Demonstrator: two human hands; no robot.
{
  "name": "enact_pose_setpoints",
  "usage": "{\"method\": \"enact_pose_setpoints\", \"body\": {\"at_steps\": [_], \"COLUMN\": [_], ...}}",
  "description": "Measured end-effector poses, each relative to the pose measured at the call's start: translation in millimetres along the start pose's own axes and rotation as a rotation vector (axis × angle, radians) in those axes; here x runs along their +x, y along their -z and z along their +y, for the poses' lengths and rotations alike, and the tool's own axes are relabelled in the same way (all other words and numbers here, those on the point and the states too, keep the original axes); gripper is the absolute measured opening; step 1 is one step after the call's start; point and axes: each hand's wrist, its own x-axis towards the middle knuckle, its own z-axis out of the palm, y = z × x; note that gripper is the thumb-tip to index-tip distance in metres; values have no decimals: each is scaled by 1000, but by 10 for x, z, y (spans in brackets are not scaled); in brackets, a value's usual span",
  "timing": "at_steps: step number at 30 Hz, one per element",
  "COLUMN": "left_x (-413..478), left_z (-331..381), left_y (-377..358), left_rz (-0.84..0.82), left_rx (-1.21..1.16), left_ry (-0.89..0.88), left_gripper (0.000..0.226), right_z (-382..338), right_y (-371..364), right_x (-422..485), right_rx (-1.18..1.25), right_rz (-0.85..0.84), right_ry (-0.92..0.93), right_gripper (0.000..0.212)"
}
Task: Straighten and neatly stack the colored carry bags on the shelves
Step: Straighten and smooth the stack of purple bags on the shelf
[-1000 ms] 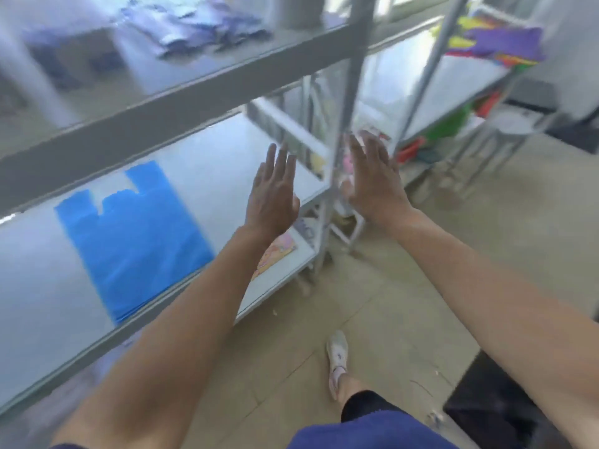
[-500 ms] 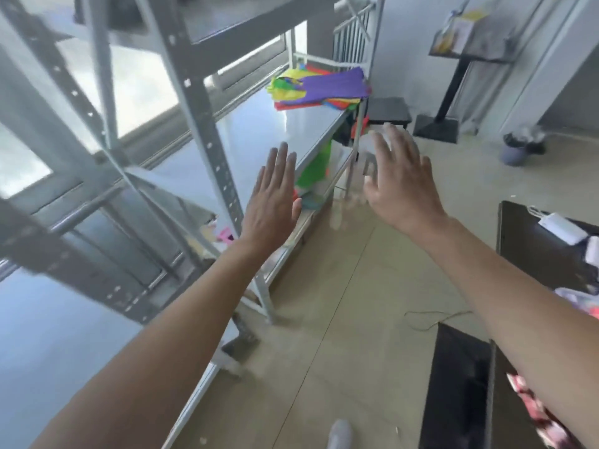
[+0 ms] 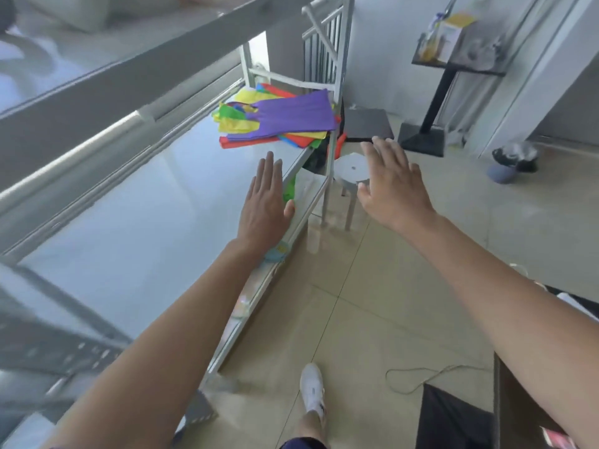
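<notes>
- We stand at a grey metal shelf unit (image 3: 146, 222). Its broad pale shelf runs away from us along the left, and a higher shelf crosses above it.
- The tiled floor (image 3: 372, 286) fills the right and lower part of the view. Dark furniture edges show at the bottom right.
- The colored carry bags (image 3: 291, 116) lie in a loose heap at the far end of the broad shelf, against the end posts. A purple bag is on top, with yellow, green, red and orange ones sticking out unevenly beneath it. The heap is well apart from both our hands.
- A black pedestal table (image 3: 453, 63) stands by the far wall with a few small items on it, too blurred for us to name.
- Our right hand (image 3: 393, 186) is held out over the floor beyond the shelf's corner, palm down. Its fingers are straight and slightly spread, and it holds nothing.
- Our left hand (image 3: 264, 202) is stretched over the front edge of the broad shelf. Its fingers are straight and close together, and it grips nothing. We cannot tell whether it touches the shelf.
- A round white stool (image 3: 351, 170) stands just past the shelf's end post, partly behind our right hand.
- A green bag (image 3: 289, 191) shows on the lower shelf, just beyond our left hand's thumb.
- One white shoe (image 3: 312, 388) is on the tiles below us.
- A thin cord (image 3: 418, 377) loops on the floor to its right.
</notes>
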Motion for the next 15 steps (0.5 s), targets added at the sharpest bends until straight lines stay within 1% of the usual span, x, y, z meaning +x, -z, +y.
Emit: {"method": "enact_pose_setpoints", "body": {"at_steps": [3, 6, 10, 12, 15], "left_x": [824, 1603, 2542, 3015, 3687], "left_z": [-45, 26, 77, 40, -42], "left_y": [-462, -844, -1294, -1492, -1757], "left_rz": [-48, -78, -111, -99, -30], "left_rx": [-80, -166, -177, -183, -165], "left_ry": [53, 107, 95, 124, 185], "left_gripper": [79, 79, 80, 80, 80], "right_z": [398, 740, 1227, 1463, 1693], "right_y": [-185, -325, -569, -699, -890], "right_x": [763, 1484, 2353, 2864, 3676], "right_rx": [38, 137, 186, 247, 344], "right_rz": [-31, -54, -104, -93, -41], "right_ry": [9, 39, 93, 135, 232], "right_gripper": [70, 67, 66, 63, 58]}}
